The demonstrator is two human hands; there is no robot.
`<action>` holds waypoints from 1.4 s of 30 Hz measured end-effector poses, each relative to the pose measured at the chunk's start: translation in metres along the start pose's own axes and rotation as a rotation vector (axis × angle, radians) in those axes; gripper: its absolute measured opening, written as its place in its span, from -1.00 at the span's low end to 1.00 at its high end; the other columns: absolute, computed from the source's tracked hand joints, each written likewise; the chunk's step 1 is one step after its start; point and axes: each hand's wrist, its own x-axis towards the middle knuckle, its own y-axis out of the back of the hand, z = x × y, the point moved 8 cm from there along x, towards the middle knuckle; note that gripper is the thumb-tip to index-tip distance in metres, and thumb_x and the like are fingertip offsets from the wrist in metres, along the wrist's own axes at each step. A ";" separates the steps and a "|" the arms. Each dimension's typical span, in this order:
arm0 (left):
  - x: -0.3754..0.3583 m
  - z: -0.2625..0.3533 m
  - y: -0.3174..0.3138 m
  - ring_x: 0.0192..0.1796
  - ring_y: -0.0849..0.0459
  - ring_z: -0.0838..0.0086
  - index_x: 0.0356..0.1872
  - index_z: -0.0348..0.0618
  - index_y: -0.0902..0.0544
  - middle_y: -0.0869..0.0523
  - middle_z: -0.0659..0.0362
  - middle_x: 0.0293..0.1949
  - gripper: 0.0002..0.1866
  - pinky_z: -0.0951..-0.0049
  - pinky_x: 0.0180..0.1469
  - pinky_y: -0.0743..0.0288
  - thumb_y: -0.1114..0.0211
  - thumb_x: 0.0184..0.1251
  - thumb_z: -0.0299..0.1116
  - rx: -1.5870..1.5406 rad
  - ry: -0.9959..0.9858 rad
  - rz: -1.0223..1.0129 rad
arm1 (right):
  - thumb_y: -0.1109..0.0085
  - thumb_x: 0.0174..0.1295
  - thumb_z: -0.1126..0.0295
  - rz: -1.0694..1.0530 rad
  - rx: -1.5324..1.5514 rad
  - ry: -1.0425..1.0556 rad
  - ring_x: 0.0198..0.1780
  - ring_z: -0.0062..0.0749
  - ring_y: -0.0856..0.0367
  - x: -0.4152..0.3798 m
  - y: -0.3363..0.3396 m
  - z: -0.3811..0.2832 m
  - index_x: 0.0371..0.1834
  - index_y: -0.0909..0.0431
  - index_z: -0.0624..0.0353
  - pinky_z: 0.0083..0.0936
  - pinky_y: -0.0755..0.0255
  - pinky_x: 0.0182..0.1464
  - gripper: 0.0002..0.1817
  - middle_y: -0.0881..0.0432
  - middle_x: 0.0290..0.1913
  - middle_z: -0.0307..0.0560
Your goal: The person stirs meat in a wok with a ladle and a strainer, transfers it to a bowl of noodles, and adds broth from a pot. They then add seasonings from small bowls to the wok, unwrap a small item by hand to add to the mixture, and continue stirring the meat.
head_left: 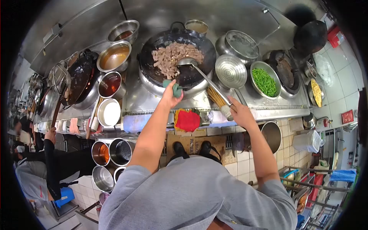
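Note:
A large black wok (147, 53) sits on the burner in front of me, with pieces of pale brown cooked meat (165, 61) in it. My left hand (171, 96) is closed on a folded green cloth (177, 89) at the wok's near rim; whatever the cloth covers there is hidden. In my right hand (241, 113) is the long handle of a metal ladle (187, 61), fingers wrapped round its end. The ladle's bowl rests among the meat, toward the right of the wok. Under that handle lies a bamboo brush (216, 97).
To the right stand a perforated strainer (230, 71), a lidded pot (242, 44) and a bowl of green beans (264, 82). On the left are bowls of brown liquid (114, 56) and a white-filled pot (109, 113). A red cloth (188, 120) lies on the front edge. A co-worker's hand (50, 135) is at far left.

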 end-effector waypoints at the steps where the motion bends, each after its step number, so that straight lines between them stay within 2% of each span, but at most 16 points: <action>1: -0.013 0.006 0.002 -0.39 -0.58 0.43 -0.26 -0.03 -0.49 -0.57 0.24 -0.42 -0.69 0.36 -0.36 -0.56 -0.26 0.22 -0.04 -0.001 -0.020 -0.008 | -0.05 0.22 0.43 0.016 0.205 -0.019 -0.21 0.09 -0.61 0.011 0.000 0.001 0.35 -0.31 -0.06 -0.17 -0.46 -0.13 -0.44 -0.63 -0.27 0.21; 3: -0.048 -0.022 -0.005 -0.38 -0.62 0.37 -0.16 -0.05 -0.50 -0.59 0.17 -0.32 -0.59 0.41 -0.36 -0.62 -0.29 0.19 0.03 0.061 0.235 -0.276 | -0.04 0.23 0.43 0.000 0.323 -0.057 -0.20 0.08 -0.61 0.016 -0.006 0.009 0.36 -0.27 0.01 -0.19 -0.45 -0.11 -0.43 -0.62 -0.28 0.23; 5: -0.069 -0.043 0.005 -0.27 -0.64 0.29 0.09 -0.07 -0.41 -0.59 0.09 -0.14 -0.43 0.31 -0.26 -0.65 -0.34 0.16 0.02 0.506 0.053 -0.115 | -0.02 0.25 0.43 -0.019 0.446 -0.111 -0.19 0.06 -0.61 0.030 -0.031 0.019 0.38 -0.23 0.08 -0.21 -0.45 -0.10 -0.42 -0.61 -0.30 0.25; 7: -0.064 -0.067 0.011 -0.09 -0.65 0.15 0.28 -0.07 -0.25 -0.53 -0.07 0.06 -0.24 0.16 -0.07 -0.61 -0.38 0.12 -0.03 1.163 -0.058 -0.020 | -0.01 0.27 0.42 0.403 0.157 0.161 -0.30 -0.02 -0.62 0.055 -0.050 -0.002 0.37 -0.19 0.19 -0.26 -0.48 -0.19 -0.44 -0.60 -0.31 0.23; 8: -0.067 -0.080 0.006 -0.09 -0.65 0.15 0.28 -0.07 -0.25 -0.53 -0.07 0.06 -0.24 0.16 -0.07 -0.61 -0.38 0.12 -0.03 1.165 -0.060 -0.022 | 0.05 0.30 0.38 0.328 0.196 0.075 -0.22 0.14 -0.60 0.072 -0.073 -0.010 0.37 -0.14 0.22 -0.14 -0.45 -0.11 -0.44 -0.60 -0.25 0.33; 10: -0.077 -0.083 -0.009 0.03 -0.62 0.04 0.36 -0.08 -0.16 -0.43 -0.16 0.20 -0.13 0.07 0.06 -0.53 -0.42 0.08 -0.05 2.057 -0.316 0.164 | 0.11 0.32 0.33 0.177 0.339 -0.030 -0.20 0.31 -0.58 0.106 -0.113 -0.027 0.35 -0.09 0.26 -0.01 -0.42 -0.07 -0.45 -0.60 -0.25 0.42; 12: -0.072 -0.090 -0.001 0.10 -0.57 -0.01 0.39 -0.06 -0.13 -0.37 -0.17 0.24 -0.10 0.08 0.10 -0.51 -0.42 0.08 -0.04 2.098 -0.318 0.177 | 0.07 0.33 0.31 -0.161 0.730 -0.250 -0.31 0.26 -0.57 0.097 -0.091 -0.066 0.35 -0.09 0.27 -0.05 -0.44 -0.13 -0.44 -0.59 -0.39 0.34; 15: -0.080 -0.094 0.000 0.22 -0.44 -0.03 0.44 -0.04 -0.10 -0.29 -0.13 0.31 -0.03 0.08 0.15 -0.44 -0.44 0.04 -0.03 2.162 -0.412 0.222 | 0.04 0.35 0.34 0.010 0.476 0.053 -0.51 -0.31 -0.57 0.098 -0.055 -0.048 0.40 -0.09 0.12 -0.39 -0.45 -0.49 -0.44 -0.56 -0.37 0.07; 17: -0.122 -0.081 -0.037 0.20 -0.42 0.01 0.41 -0.06 -0.17 -0.31 -0.10 0.27 -0.12 0.15 0.08 -0.45 -0.40 0.08 -0.06 2.193 -0.732 0.198 | 0.02 0.34 0.36 0.023 0.510 0.050 -0.50 -0.31 -0.57 0.067 -0.027 -0.056 0.39 -0.11 0.11 -0.39 -0.45 -0.47 -0.45 -0.56 -0.35 0.07; 20: -0.122 -0.135 -0.032 0.06 -0.52 0.08 0.19 -0.06 -0.46 -0.51 -0.05 0.12 -0.41 0.08 0.07 -0.42 -0.34 0.11 -0.13 1.981 -0.926 -0.227 | 0.03 0.35 0.39 -0.081 0.899 -0.066 -0.51 -0.46 -0.47 0.051 -0.020 -0.052 0.38 -0.14 0.07 -0.48 -0.38 -0.50 -0.48 -0.50 -0.38 -0.07; 23: -0.104 -0.216 -0.005 0.12 -0.55 0.08 0.10 -0.18 -0.51 -0.54 -0.03 0.10 -0.54 0.18 0.16 -0.46 -0.21 0.20 -0.21 1.860 -0.487 -0.628 | 0.07 0.38 0.43 -0.238 1.394 -0.243 -0.57 -0.61 -0.34 0.061 -0.066 -0.026 0.39 -0.14 0.01 -0.59 -0.28 -0.57 -0.50 -0.42 -0.43 -0.21; 25: -0.077 -0.259 0.029 0.22 -0.47 0.06 0.30 -0.20 -0.31 -0.36 -0.04 0.30 -0.37 0.15 0.22 -0.41 -0.19 0.19 -0.23 1.914 -0.391 -0.643 | 0.06 0.40 0.42 0.173 0.468 0.153 -0.60 -0.64 -0.28 0.067 -0.057 -0.020 0.41 -0.09 0.00 -0.66 -0.21 -0.60 -0.47 -0.38 -0.44 -0.24; 26: -0.064 -0.273 0.043 0.20 -0.49 0.05 0.36 -0.17 -0.23 -0.27 0.00 0.36 -0.31 0.12 0.18 -0.44 -0.18 0.18 -0.23 1.994 -0.339 -0.567 | 0.04 0.40 0.41 -0.063 0.973 -0.183 -0.63 -0.66 -0.27 0.048 -0.051 -0.034 0.39 -0.13 0.02 -0.67 -0.22 -0.61 -0.50 -0.35 -0.46 -0.27; 29: -0.024 -0.292 0.068 0.25 -0.44 0.02 0.45 -0.11 -0.07 -0.09 0.08 0.47 -0.22 0.06 0.21 -0.39 -0.14 0.17 -0.26 2.041 -0.204 -0.403 | -0.01 0.36 0.44 -0.115 1.622 -0.408 -0.65 -0.64 -0.30 0.016 -0.052 -0.031 0.32 -0.21 0.10 -0.63 -0.22 -0.64 -0.54 -0.33 -0.50 -0.29; 33: -0.001 -0.304 0.082 0.42 -0.20 0.00 0.49 -0.05 0.06 0.04 0.12 0.52 -0.16 -0.05 0.37 -0.13 -0.11 0.17 -0.30 1.964 -0.076 -0.222 | 0.03 0.40 0.38 -0.163 1.191 -0.359 -0.69 -0.67 -0.21 -0.014 -0.040 -0.015 0.27 -0.27 0.15 -0.66 -0.20 -0.65 -0.61 -0.30 -0.53 -0.29; 42: 0.034 -0.330 0.092 0.47 -0.10 0.00 0.51 -0.02 0.11 0.04 0.07 0.51 -0.06 -0.07 0.45 0.08 -0.19 0.16 -0.08 2.024 -0.075 -0.175 | 0.03 0.39 0.39 -0.102 2.279 -0.407 -0.76 -0.78 -0.10 -0.132 0.002 0.031 0.36 -0.15 0.15 -0.76 -0.07 -0.76 -0.51 -0.20 -0.58 -0.33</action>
